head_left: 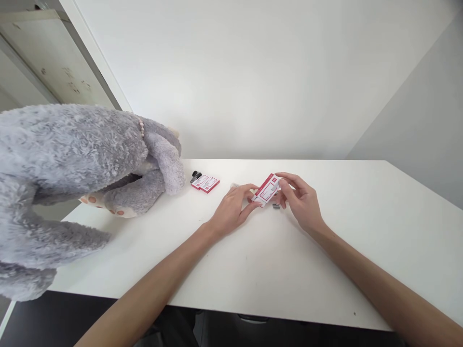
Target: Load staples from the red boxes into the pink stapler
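Observation:
Between my two hands a small red-and-white box (267, 191) is held tilted above the table. The fingers and thumb of my left hand (233, 207) pinch its lower left end. At its upper right end, my right hand (300, 200) grips it with thumb and fingers. Below the box, partly hidden by my right fingers, a small dark grey piece (276, 206) lies on the table. Something pale and clear (235, 185) sits behind my left hand, mostly covered, and I cannot make out its kind.
On the white table (289, 270), two more red-and-white boxes (209, 183) lie side by side left of my hands, with a small black object (196, 175) behind them. A large grey plush toy (72, 144) fills the left side. A white wall (253, 82) stands behind.

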Demonstrator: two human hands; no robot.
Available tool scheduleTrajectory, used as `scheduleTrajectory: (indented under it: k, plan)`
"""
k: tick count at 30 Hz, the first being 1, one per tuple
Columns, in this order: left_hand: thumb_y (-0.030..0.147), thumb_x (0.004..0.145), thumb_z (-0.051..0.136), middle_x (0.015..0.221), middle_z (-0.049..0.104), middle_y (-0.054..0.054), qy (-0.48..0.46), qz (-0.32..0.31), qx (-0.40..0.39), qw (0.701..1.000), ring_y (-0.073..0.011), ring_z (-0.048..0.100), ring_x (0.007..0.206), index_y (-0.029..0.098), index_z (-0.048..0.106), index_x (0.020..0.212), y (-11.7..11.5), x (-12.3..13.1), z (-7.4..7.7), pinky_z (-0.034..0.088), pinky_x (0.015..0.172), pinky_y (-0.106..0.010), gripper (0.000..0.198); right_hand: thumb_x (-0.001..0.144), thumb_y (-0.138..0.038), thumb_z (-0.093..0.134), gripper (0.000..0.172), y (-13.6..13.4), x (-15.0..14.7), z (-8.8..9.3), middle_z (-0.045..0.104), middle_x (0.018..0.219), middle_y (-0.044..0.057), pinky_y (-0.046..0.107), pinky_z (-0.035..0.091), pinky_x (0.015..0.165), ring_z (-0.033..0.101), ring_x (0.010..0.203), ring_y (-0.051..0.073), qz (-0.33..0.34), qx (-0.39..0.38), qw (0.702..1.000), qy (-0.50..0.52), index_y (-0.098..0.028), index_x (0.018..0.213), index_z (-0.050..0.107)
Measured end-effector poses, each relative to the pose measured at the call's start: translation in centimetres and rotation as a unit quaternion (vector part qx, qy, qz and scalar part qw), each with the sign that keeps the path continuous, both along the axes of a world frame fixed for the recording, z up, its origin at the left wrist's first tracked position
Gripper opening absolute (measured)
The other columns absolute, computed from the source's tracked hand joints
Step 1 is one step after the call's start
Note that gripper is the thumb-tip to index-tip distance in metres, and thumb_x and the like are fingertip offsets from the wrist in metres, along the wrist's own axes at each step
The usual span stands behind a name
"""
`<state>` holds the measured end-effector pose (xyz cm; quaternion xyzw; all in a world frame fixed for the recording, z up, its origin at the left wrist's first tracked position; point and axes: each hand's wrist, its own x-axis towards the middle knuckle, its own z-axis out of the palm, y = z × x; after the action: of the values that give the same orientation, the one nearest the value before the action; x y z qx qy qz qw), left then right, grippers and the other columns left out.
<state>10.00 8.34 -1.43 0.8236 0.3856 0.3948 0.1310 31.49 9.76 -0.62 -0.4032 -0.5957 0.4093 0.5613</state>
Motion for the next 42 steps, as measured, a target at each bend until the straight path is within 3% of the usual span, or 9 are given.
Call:
scheduleTrajectory:
  k: [6, 15, 26, 37, 42]
  plan:
    - [0.043, 0.102, 0.057, 0.104, 0.078, -0.004, -0.007, -0.003, -0.011, 1.000, -0.0239, 0.070, 0.108, 0.025, 0.048, 0.131, -0.18, 0.05, 0.11, 0.048, 0.098, -0.042, 0.036, 0.096, -0.055, 0.064, 0.037, 0.35, 0.25, -0.23, 0.065, 0.067, -0.001, 0.031, 0.050, 0.052, 0.057, 0.052, 0.014, 0.023, -0.015, 1.000, -0.003, -0.024, 0.116, 0.073]
    - [0.045, 0.103, 0.055, 0.103, 0.076, -0.006, -0.037, -0.012, -0.038, 0.998, -0.0237, 0.071, 0.102, 0.025, 0.048, 0.130, -0.27, 0.07, 0.10, 0.050, 0.097, -0.044, 0.035, 0.097, -0.052, 0.063, 0.037, -0.04, 0.03, -0.26, 0.067, 0.069, -0.001, 0.031, 0.048, 0.053, 0.058, 0.054, 0.014, 0.098, -0.017, 0.995, -0.010, -0.022, 0.118, 0.070]
    - [0.040, 0.102, 0.057, 0.099, 0.076, -0.004, -0.055, -0.009, -0.037, 0.998, -0.0214, 0.071, 0.100, 0.025, 0.045, 0.130, -0.09, 0.01, -0.01, 0.047, 0.103, -0.045, 0.034, 0.095, -0.054, 0.066, 0.039, -0.10, -0.14, -0.17, 0.068, 0.073, -0.001, 0.031, 0.049, 0.052, 0.058, 0.053, 0.014, 0.079, -0.021, 0.997, 0.002, -0.024, 0.119, 0.069]
    - [0.045, 0.102, 0.055, 0.096, 0.076, -0.003, -0.052, -0.013, -0.045, 0.998, -0.0219, 0.071, 0.100, 0.025, 0.047, 0.127, -0.24, 0.00, 0.23, 0.048, 0.099, -0.043, 0.034, 0.094, -0.054, 0.067, 0.038, 0.07, 0.03, -0.52, 0.066, 0.067, -0.002, 0.031, 0.049, 0.054, 0.057, 0.053, 0.014, 0.130, -0.057, 0.990, 0.009, -0.023, 0.116, 0.071]
    - [0.044, 0.100, 0.059, 0.099, 0.075, -0.004, -0.053, -0.015, -0.040, 0.998, -0.0223, 0.070, 0.099, 0.024, 0.046, 0.130, -0.23, -0.04, 0.20, 0.049, 0.099, -0.044, 0.037, 0.094, -0.054, 0.067, 0.038, 0.01, -0.14, -0.49, 0.065, 0.064, -0.003, 0.030, 0.049, 0.053, 0.057, 0.052, 0.013, 0.097, -0.037, 0.995, 0.005, -0.023, 0.115, 0.071]
